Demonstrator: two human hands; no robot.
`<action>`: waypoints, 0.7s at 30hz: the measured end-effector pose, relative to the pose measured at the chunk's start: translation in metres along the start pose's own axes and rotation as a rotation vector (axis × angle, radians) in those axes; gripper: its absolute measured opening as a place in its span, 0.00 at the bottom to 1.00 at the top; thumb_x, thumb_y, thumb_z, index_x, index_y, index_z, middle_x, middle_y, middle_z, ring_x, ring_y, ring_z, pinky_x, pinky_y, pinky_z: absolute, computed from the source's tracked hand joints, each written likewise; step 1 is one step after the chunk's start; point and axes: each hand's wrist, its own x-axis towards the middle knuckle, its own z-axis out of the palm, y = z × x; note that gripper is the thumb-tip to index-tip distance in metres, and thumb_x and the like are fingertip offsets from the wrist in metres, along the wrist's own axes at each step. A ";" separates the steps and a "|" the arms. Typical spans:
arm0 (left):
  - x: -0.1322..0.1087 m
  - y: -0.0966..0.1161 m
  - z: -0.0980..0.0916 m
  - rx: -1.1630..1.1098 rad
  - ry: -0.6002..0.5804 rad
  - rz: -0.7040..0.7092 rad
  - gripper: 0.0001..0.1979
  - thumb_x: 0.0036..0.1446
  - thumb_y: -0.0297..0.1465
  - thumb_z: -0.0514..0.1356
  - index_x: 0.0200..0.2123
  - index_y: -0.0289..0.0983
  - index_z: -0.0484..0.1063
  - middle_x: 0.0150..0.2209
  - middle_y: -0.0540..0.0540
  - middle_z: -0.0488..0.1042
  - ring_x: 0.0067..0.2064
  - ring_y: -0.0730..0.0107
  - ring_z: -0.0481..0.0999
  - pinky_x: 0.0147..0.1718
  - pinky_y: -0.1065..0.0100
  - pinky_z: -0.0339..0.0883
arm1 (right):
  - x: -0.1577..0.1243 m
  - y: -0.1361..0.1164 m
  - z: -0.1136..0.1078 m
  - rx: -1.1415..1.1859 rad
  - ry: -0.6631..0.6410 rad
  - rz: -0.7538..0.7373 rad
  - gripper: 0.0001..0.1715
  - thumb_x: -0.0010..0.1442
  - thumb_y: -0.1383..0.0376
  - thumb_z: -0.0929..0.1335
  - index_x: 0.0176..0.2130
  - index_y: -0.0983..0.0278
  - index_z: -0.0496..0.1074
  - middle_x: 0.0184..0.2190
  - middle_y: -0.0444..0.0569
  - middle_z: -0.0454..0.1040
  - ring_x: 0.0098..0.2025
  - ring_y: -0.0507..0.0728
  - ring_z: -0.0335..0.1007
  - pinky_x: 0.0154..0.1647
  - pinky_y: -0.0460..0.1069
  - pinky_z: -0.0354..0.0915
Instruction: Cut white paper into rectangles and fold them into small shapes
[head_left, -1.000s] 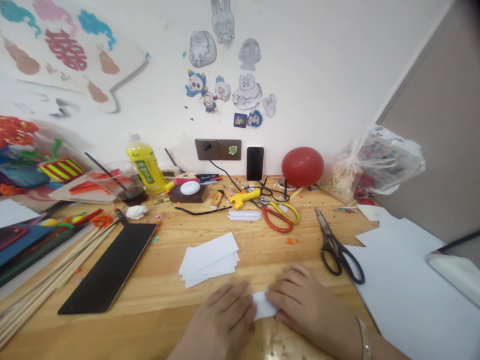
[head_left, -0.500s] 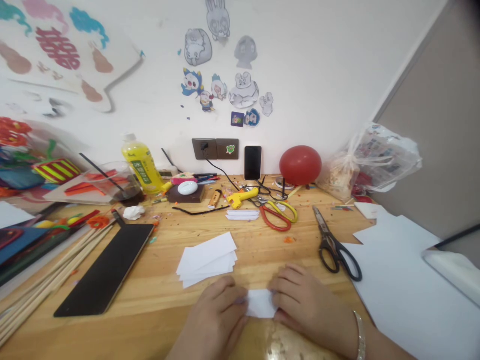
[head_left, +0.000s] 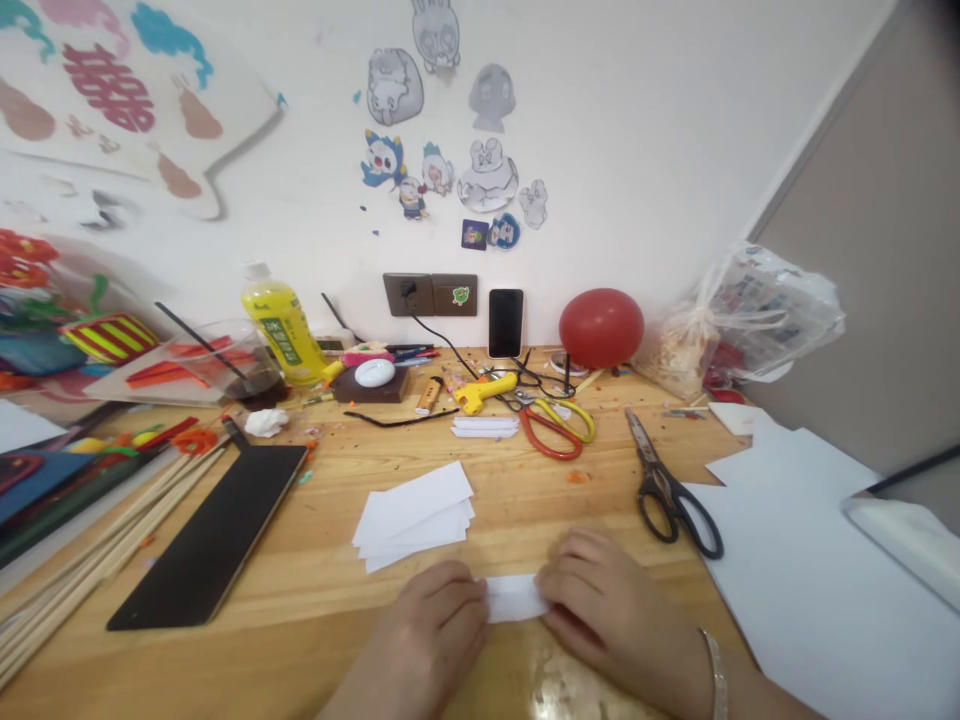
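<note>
A small white paper piece [head_left: 514, 598] lies between my hands near the front of the wooden table. My left hand [head_left: 442, 620] has its curled fingers closed on the paper's left end. On the right end, my right hand [head_left: 600, 600] grips it with fingers bent; a bracelet circles that wrist. Just beyond my left hand is a fanned stack of white paper strips [head_left: 412, 515]. Farther back sit narrow folded white strips [head_left: 485, 427]. The thumbs are mostly hidden.
Black-handled scissors [head_left: 671, 490] lie right of the stack, beside large white sheets [head_left: 832, 570]. A black board [head_left: 214, 540] and wooden sticks [head_left: 112, 540] are at left. Behind are red-and-yellow-handled scissors [head_left: 559, 430], a yellow glue gun [head_left: 484, 393], a phone [head_left: 505, 323] and a red balloon [head_left: 601, 328].
The paper between my hands looks narrower from front to back and sits slightly farther from me. My left hand has shifted a little left; both hands still hold the paper.
</note>
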 end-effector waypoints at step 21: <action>0.006 0.008 0.006 -0.042 -0.037 -0.430 0.07 0.46 0.21 0.56 0.21 0.38 0.66 0.30 0.47 0.69 0.33 0.65 0.69 0.30 0.64 0.66 | 0.008 -0.010 0.006 0.350 0.077 0.393 0.11 0.47 0.79 0.63 0.25 0.63 0.65 0.29 0.45 0.68 0.34 0.54 0.64 0.35 0.48 0.62</action>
